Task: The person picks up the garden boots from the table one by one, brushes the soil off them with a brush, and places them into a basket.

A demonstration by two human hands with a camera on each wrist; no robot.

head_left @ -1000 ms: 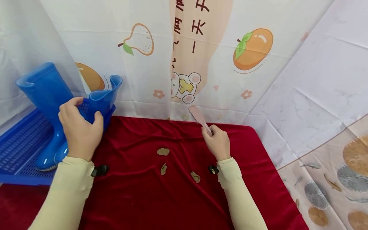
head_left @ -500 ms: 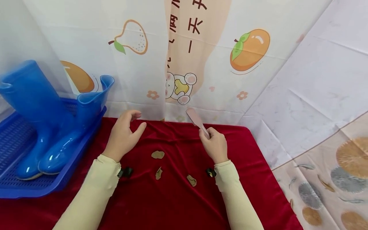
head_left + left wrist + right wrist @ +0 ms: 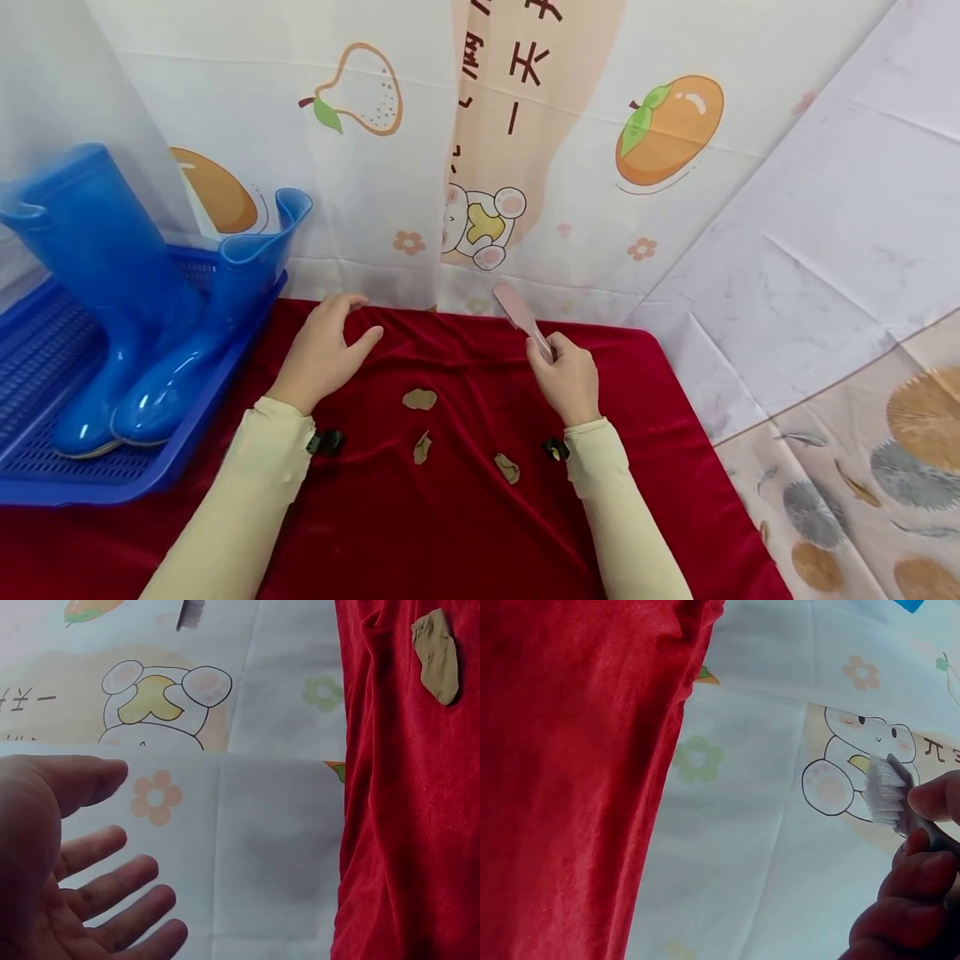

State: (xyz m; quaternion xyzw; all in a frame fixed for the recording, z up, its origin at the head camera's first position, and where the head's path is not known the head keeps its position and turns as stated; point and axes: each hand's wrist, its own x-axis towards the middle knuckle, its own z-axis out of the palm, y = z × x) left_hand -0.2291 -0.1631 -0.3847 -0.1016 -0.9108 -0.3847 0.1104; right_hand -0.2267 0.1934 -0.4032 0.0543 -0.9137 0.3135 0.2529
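My right hand [image 3: 568, 375] grips the handle of a small pinkish brush [image 3: 515, 308], raised above the table's far side. In the right wrist view the white bristles of the brush [image 3: 886, 791] show beyond my curled fingers. My left hand [image 3: 318, 350] hovers over the red cloth beside the basket, holding nothing; the left wrist view shows its fingers [image 3: 131, 889] spread and loosely bent. Two glossy blue rain boots [image 3: 168, 383] stand together in a blue plastic basket [image 3: 150, 492] at the left. Between my hands lie flat brown clay-like pieces [image 3: 420, 399], three in all.
Red velvet cloth [image 3: 420, 533] covers the table. Behind it hangs a white fruit-print curtain [image 3: 337, 208], and a pale marbled sheet [image 3: 810, 275] covers the right side. Patterned fabric [image 3: 840, 467] lies beyond the table's right edge.
My left hand has drawn back from the boots to the right, over the cloth. Boots and basket sit slightly farther left. My right hand still holds the brush in nearly the same spot.
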